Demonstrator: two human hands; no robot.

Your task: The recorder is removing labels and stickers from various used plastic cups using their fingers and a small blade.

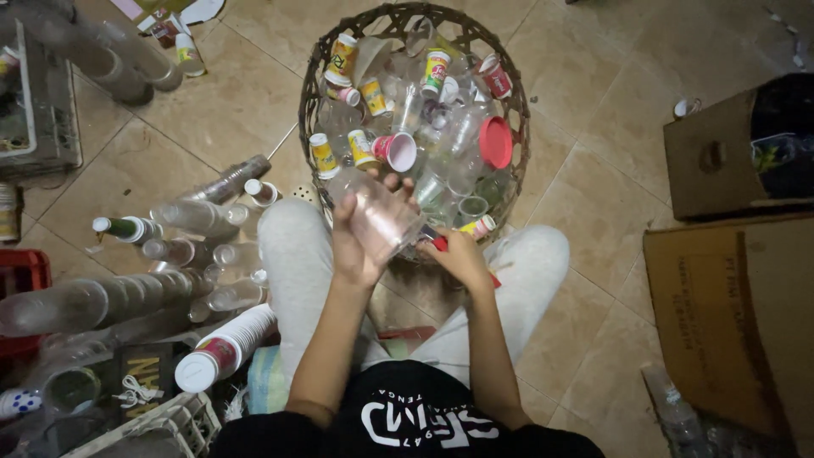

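My left hand (356, 242) grips a clear plastic cup (379, 216), held tilted above my knees in front of a woven basket (315, 93). My right hand (458, 254) is closed on a small red-handled tool (437, 242), its tip at the cup's rim. The basket is filled with several clear, white and red plastic cups, one pink cup (398, 151) and a red lid (495, 142) near its front. I sit on the tiled floor with my grey-trousered legs on either side of the basket.
Stacks of nested clear cups (102, 301) and a white cup stack (225, 348) lie on the floor to my left, with bottles (127, 227) beside them. Cardboard boxes (729, 314) stand to the right. A white plastic crate (153, 428) is at bottom left.
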